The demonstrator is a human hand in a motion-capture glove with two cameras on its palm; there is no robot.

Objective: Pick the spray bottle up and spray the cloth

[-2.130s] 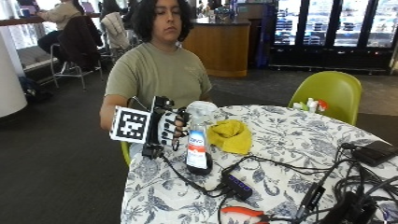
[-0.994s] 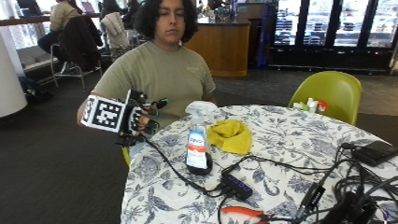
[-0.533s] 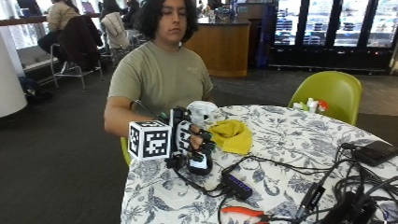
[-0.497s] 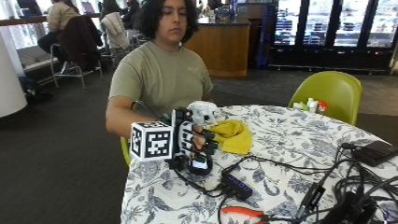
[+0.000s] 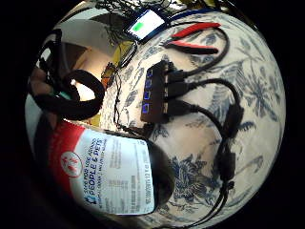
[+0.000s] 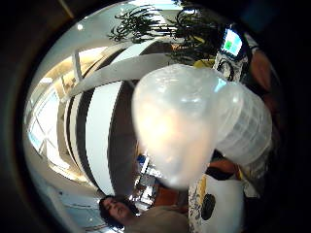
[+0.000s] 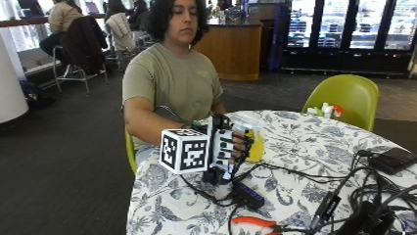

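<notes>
Outside view: right hand (image 7: 229, 147) wraps the bottle (image 7: 236, 131), fingers curled round it, upright above the surface (image 7: 312, 147) near its edge. Cloth (image 7: 256, 147) lies just behind the bottle, mostly hidden. Little finger palm view: bottle label (image 5: 112, 174) fills close to the palm; past it a USB hub (image 5: 155, 90) with cables, then red pliers (image 5: 193, 40) and a phone (image 5: 143, 26). Thumb palm view: clear spray head (image 6: 184, 121) close up.

The spray bottle's (image 5: 107, 174) white-and-red label reads "PEOPLE & PETS" in blue capitals, under a smaller line beginning "SAFE FOR USE AROUND". The finer print below cannot be read.
</notes>
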